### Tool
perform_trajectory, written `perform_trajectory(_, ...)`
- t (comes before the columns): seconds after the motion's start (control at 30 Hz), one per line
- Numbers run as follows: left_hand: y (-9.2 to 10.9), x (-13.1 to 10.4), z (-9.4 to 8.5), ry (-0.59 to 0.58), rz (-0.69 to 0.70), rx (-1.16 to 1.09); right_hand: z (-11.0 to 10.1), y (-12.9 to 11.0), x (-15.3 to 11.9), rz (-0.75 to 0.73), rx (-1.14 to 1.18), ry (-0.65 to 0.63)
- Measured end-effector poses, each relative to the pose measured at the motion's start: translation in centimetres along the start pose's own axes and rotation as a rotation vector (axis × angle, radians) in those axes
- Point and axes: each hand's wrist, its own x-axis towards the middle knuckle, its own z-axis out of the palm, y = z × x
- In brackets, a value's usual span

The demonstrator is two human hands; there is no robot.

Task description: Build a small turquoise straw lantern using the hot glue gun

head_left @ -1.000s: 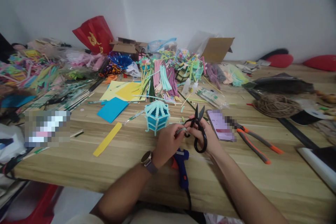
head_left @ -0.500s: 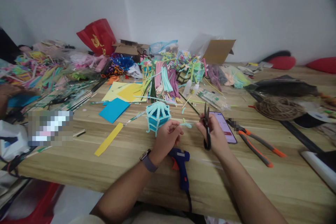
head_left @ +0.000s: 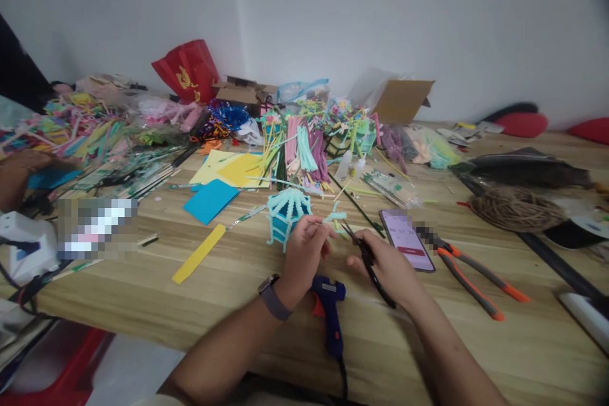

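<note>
My left hand (head_left: pixel 307 250) pinches a short mint-green pipe cleaner piece (head_left: pixel 334 216) between thumb and fingertips. In my right hand (head_left: pixel 383 266) is a pair of dark scissors (head_left: pixel 366 254), its blades pointing up and left toward that piece. Just behind my left hand stands a small pavilion-like model (head_left: pixel 281 210) with blue walls and mint fuzzy ribs on its roof; the hand covers part of it. A blue hot glue gun (head_left: pixel 332 314) with a red trigger lies below my hands.
Right of my hands lie a phone (head_left: pixel 407 241) and orange-handled pliers (head_left: pixel 469 276). A yellow strip (head_left: pixel 200 255) and blue sheets (head_left: pixel 212 200) lie left. Bundled pipe cleaners (head_left: pixel 304 146) are heaped at the back. At far left another person's hand (head_left: pixel 21 174) shows.
The scissors have turned from pointing upward to pointing left, with their tips now close to the pipe cleaner piece. My left hand keeps its pinch. The whole view has shifted slightly.
</note>
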Motion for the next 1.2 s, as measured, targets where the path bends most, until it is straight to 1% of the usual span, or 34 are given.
perform_trajectory(0.1, -0.6, -0.4, 0.2, -0.070, -0.028, 0.031, 0.4, -0.3, -0.1, -0.028, 0.025, -0.033)
perform_trajectory(0.23, -1.2, -0.9, 0.6, -0.142, -0.067, 0.048, 1.1, -0.6, -0.2, -0.043, 0.071, -0.028)
perform_trajectory(0.47, -1.2, -1.1, 0.6, -0.120, -0.071, 0.028, 1.6, -1.0, -0.3, -0.018, 0.071, 0.001)
perform_trajectory(0.67, -1.4, -1.1, 0.4, -0.109, -0.074, 0.026, 1.8, -1.0, -0.4, -0.026, 0.097, -0.009)
perform_trajectory(0.83, -1.6, -1.0, 0.3, -0.117, -0.114, 0.037, 1.8, -0.9, -0.3, -0.057, 0.098, 0.000)
perform_trajectory(1.03, -1.5, -1.0, 0.2, -0.111, -0.130, 0.059, 1.9, -1.3, -0.4, -0.043, 0.053, 0.007)
perform_trajectory(1.13, -1.4, -1.0, 0.1, -0.110, -0.150, 0.058, 2.0, -1.0, -0.2, -0.027, 0.031, 0.017)
perform_trajectory(1.2, -1.5, -0.9, 0.0, -0.111, -0.153, 0.054, 2.0, -0.3, 0.1, -0.003, 0.038, 0.040)
